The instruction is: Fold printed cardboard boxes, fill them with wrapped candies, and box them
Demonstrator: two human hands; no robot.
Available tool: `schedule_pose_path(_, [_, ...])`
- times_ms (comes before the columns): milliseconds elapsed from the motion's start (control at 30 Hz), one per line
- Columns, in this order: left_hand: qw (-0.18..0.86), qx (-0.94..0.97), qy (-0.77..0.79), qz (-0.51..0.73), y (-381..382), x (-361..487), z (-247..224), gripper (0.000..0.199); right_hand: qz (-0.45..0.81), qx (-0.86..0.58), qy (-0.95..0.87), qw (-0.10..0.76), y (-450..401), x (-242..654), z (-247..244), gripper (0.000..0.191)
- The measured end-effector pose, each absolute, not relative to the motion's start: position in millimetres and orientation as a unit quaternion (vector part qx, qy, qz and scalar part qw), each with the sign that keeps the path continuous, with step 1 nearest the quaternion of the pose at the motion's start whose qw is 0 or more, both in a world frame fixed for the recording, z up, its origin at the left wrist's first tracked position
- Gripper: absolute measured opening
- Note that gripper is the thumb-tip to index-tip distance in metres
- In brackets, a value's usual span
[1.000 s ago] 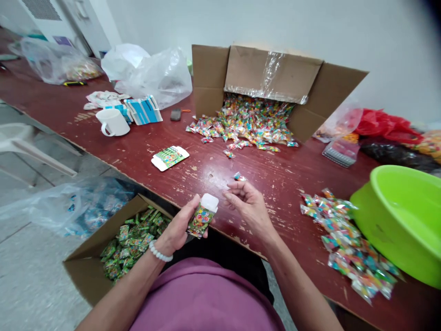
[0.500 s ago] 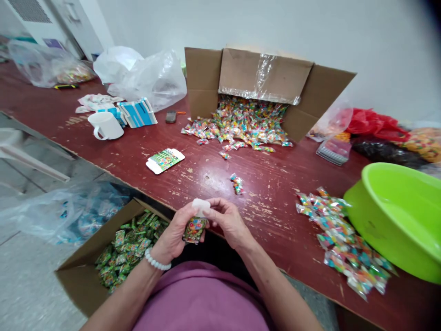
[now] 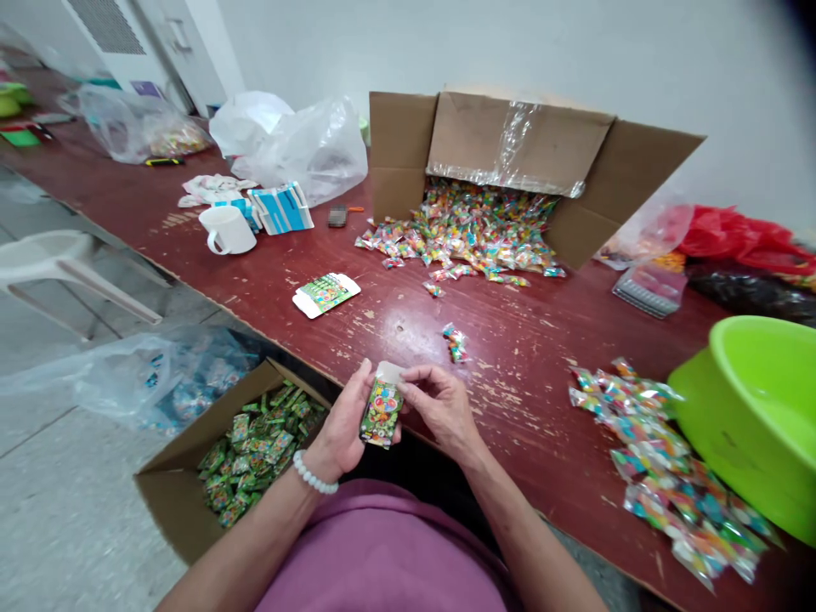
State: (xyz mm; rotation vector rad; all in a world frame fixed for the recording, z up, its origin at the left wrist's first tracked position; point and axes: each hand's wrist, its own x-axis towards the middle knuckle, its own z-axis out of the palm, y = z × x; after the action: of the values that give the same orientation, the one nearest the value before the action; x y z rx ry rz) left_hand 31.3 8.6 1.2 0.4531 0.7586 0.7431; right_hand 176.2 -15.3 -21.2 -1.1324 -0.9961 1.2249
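A small green printed candy box (image 3: pixel 383 410) with a white top flap rests in my left hand (image 3: pixel 345 429), which is closed around its side and back. My right hand (image 3: pixel 444 410) pinches the upper right edge of the box by the flap, thumb and forefinger together. What the box holds inside cannot be seen. Just beyond my hands, a few wrapped candies (image 3: pixel 455 343) lie on the red table (image 3: pixel 510 357). A flat, unfilled green carton (image 3: pixel 327 294) lies further left. Below my left forearm stands a cardboard box (image 3: pixel 167 501) with many filled green packets (image 3: pixel 255 455).
A large carton (image 3: pixel 523 140) spills wrapped candies (image 3: pixel 478 234) at the back. On the right, more candies (image 3: pixel 663 450) lie beside a lime-green basin (image 3: pixel 733 408). A white mug (image 3: pixel 230 231), plastic bags (image 3: pixel 319 153) and a notebook (image 3: pixel 647 291) are on the table; a white stool (image 3: pixel 51 255) stands left.
The white flap stood up over the box front and was held by both hands; now the printed front shows fully and my left thumb has lifted off. The view has shifted left.
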Motion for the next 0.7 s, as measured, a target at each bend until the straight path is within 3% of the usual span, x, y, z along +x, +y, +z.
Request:
schedule_pose_path(233, [0.854,0.211,0.356,0.314,9,31,1,0.049,0.429,-0.444,-0.600,0.508,-18,185,-2,0.009])
schedule_pose_path(467, [0.826,0.231,0.418,0.299,6,38,-5,0.051,0.573,-0.490,-0.473,0.457,-9,186,-2,0.026])
schedule_pose_path(700, [0.811,0.250,0.439,0.294,5,37,-6,0.051,0.631,-0.492,-0.393,0.453,-2,184,-5,0.022])
